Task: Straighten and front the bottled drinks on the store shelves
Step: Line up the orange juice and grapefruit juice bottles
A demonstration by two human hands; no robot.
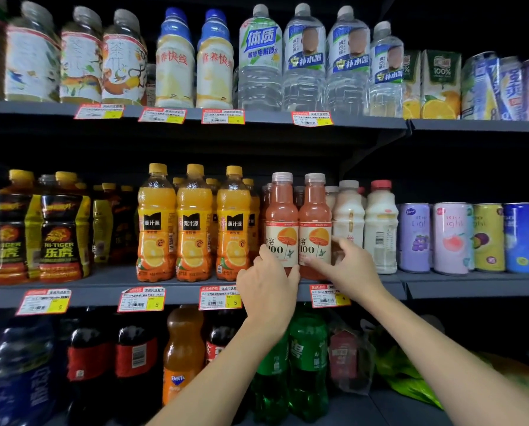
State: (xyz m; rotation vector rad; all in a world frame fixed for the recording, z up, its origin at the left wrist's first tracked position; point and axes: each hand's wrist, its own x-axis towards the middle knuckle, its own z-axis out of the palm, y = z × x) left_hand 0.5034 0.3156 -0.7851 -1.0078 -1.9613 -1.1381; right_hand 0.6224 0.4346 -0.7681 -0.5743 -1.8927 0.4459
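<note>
**A:** What crowds the hands?

**B:** Both work at the front edge of the middle shelf (103,295). Just left of the left hand (267,285) stand three orange bottles (194,222), the nearest touching the bottle it holds. Just right of the right hand (353,267) stand white bottles (349,210), the nearest partly hidden behind its fingers. Cans (450,238) sit further right, dark Hi-Tiger bottles (60,226) well off to the left. Price tags (220,298) hang under the wrists. Below them are a Fanta bottle (183,348) and green bottles (307,358), and above are clear water bottles (260,56).

**A:** Any writing?

**B:** The orange ones read 美汁源. The two held bottles show "100" beside an orange-slice parasol. One can reads "Rio Light". Tags show 5, 5, 5 and 4.

**A:** And the grips?

**B:** The left hand wraps the base of the left pink bottle (281,216), thumb up its left side and fingers curled round under the label. The right hand pinches the right pink bottle (315,216) low down, thumb across the label's lower front and forefinger up its right side. Both bottles stand upright, touching, labels facing out. Both forearms reach up from below, backs of the hands towards the camera.
</note>
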